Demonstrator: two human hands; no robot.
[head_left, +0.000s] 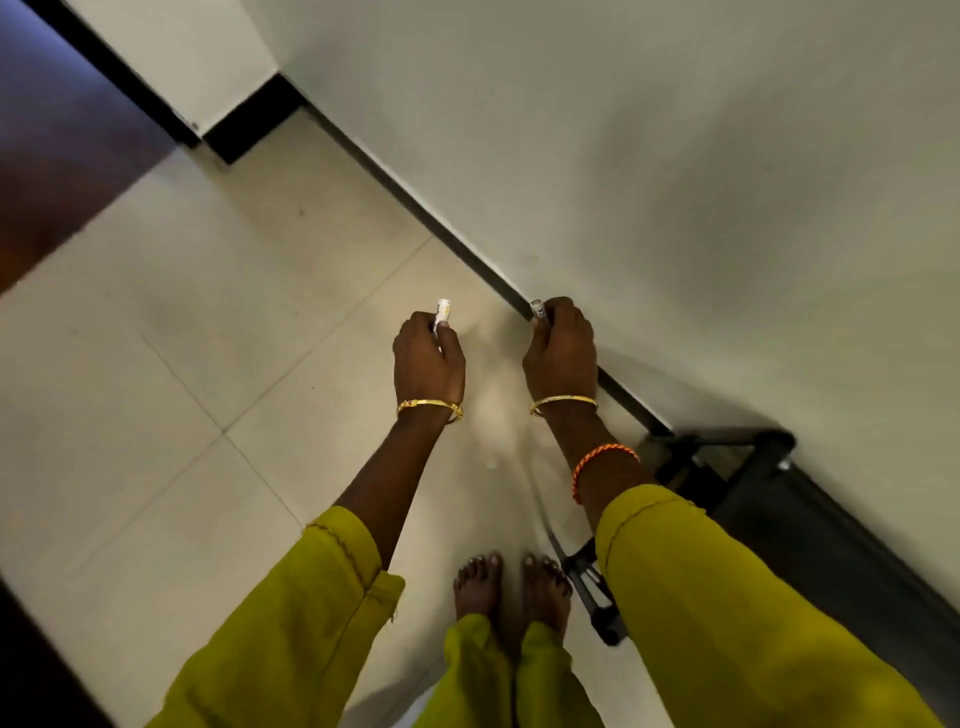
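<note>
My left hand grips a small white cylinder, its end sticking out past my fingers. My right hand grips a second small white cylinder with a dark ring at its end. Both hands are held out in front of me, a little apart, backs up, above the tiled floor. Gold bangles sit on both wrists and an orange thread band is on my right forearm. Most of each cylinder is hidden inside the fist.
I stand barefoot on a pale tiled floor. A white wall with a dark skirting runs diagonally on the right. A black metal frame stands by the wall at my right. A dark wooden door is at far left.
</note>
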